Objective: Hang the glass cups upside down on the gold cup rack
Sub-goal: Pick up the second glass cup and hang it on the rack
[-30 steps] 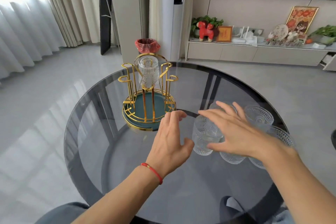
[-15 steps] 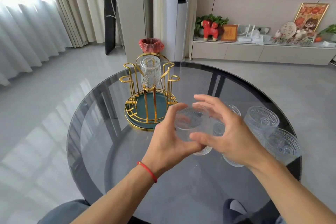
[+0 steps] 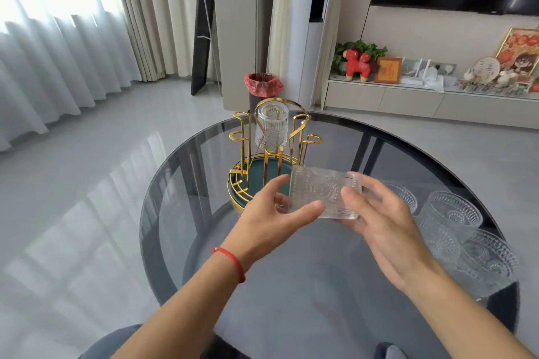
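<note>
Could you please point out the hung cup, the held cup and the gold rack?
hung cup [image 3: 271,128]: head view, ribbed side wall.
held cup [image 3: 320,194]: head view, patterned side.
gold rack [image 3: 240,188]: head view, base ring.

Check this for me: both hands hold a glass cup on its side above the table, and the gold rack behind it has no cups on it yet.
One detail is wrong. The head view shows the gold rack already has one ribbed cup hanging upside down on it. The rest stands: the left hand and right hand hold the glass cup on its side above the table.
</note>
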Demonstrator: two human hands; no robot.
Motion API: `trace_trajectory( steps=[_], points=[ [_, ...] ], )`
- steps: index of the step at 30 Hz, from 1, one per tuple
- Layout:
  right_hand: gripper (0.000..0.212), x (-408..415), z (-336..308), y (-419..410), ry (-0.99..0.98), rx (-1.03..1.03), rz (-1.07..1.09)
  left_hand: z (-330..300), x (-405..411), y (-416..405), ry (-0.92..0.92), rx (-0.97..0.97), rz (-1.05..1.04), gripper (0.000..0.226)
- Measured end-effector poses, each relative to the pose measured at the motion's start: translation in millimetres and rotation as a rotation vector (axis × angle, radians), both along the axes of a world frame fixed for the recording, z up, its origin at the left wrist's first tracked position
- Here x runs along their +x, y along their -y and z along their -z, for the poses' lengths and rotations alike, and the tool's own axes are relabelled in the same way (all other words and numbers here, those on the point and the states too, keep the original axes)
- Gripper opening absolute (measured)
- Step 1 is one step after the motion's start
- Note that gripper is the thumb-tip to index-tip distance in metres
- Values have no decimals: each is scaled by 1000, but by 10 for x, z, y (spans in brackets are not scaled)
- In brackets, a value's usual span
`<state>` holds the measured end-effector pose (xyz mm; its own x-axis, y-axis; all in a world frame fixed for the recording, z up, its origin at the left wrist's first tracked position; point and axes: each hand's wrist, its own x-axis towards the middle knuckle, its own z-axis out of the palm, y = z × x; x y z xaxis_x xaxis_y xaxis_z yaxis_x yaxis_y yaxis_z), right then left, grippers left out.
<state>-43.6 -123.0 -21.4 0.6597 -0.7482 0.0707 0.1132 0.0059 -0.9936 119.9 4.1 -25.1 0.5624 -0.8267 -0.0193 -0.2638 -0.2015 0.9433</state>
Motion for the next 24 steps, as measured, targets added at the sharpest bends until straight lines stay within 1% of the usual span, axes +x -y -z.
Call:
trace_trajectory(
  steps=[2,3,4,5,7,10,13,16,18,21,24],
  points=[
    [64,-20,-88,30,-8,-87,117,42,171,-47,509,280,37,89],
    [62,-31,-154,49,5,-129,152,66,235,-76,717,382,46,83],
    [61,-40,-233,79,29,-169,177,97,290,-95,830,450,62,77],
    [60,-25,-332,115,55,-205,192,130,336,-106,866,499,83,73],
    [59,65,-577,190,109,-243,205,205,374,-87,855,583,147,71],
    [65,454,-976,275,168,-298,200,275,374,-39,902,694,220,81],
    [66,1037,-1270,342,167,-382,182,290,361,1,897,718,222,83],
    [65,1635,-1372,401,39,-423,162,260,361,18,879,730,225,79],
    [69,1954,-1370,440,-44,-420,167,241,376,20,865,725,222,75],
    [71,2257,-1347,494,-147,-457,193,203,414,23,849,711,223,68],
    [72,2426,-1326,537,-253,-531,141,164,475,25,836,695,230,62]
  ],
)
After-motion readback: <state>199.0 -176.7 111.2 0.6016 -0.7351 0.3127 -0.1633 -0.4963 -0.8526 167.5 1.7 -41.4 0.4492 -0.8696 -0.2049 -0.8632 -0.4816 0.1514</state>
